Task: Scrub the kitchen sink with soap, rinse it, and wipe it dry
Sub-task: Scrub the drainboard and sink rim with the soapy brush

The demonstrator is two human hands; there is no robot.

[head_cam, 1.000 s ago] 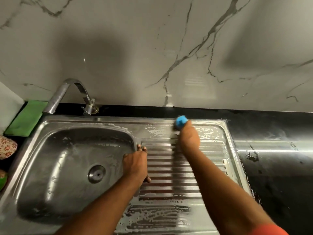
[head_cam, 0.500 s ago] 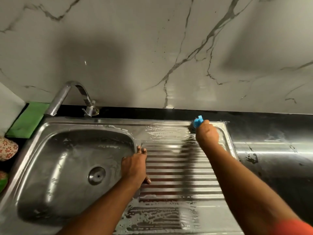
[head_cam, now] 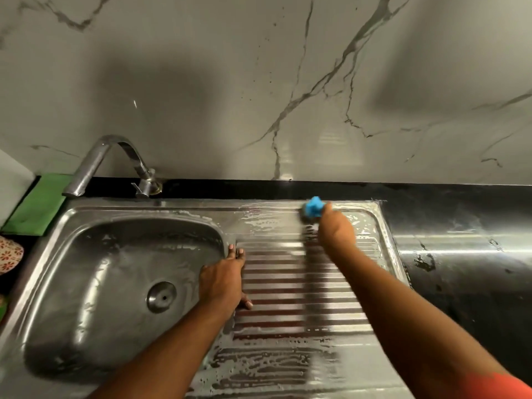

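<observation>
Your right hand (head_cam: 335,230), fingers gripping the blue scrubber (head_cam: 313,207), slides back leftward along the drainboard (head_cam: 288,283) rim just beyond them; your left hand (head_cam: 221,279) stays flat, fingers straight. Scrubbing continues.

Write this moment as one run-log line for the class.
phase: soap scrub | right hand: grips blue scrubber at drainboard back edge | left hand: flat on drainboard beside basin | tap: no water seen

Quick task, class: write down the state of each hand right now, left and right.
Left hand: open, fingers straight, resting on the left edge of the drainboard.
Right hand: closed around the blue scrubber, at the drainboard's far edge.
</observation>
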